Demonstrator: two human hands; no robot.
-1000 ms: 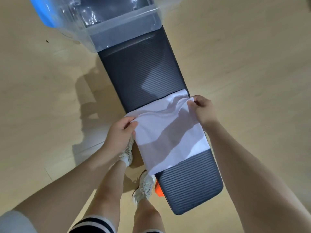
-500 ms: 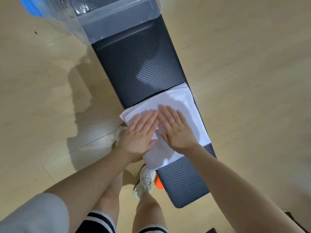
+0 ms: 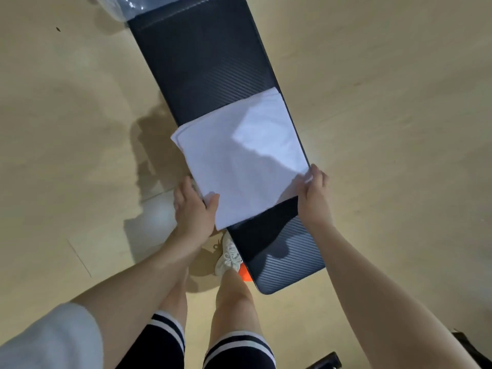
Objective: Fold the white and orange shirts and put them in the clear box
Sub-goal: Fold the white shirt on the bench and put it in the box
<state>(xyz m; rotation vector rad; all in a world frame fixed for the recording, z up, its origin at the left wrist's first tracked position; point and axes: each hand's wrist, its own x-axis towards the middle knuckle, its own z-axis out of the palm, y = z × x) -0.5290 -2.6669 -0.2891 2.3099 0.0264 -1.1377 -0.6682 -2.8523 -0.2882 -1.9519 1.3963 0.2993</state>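
Note:
The white shirt, folded into a flat rectangle, lies across the dark bench. My left hand grips its near left corner, thumb on top. My right hand pinches its near right corner at the bench's edge. A corner of the clear box shows at the far end of the bench, top left. A small orange patch peeks out below the bench beside my shoe; I cannot tell what it is.
The bench runs diagonally over a light wooden floor. My legs and a white shoe stand against its near left side. A dark object sits at the bottom right corner.
My hands left the middle of the shirt, where they lay flat, and went to its two near corners, which they now grip. The view has shifted down, so the box is mostly out of frame.

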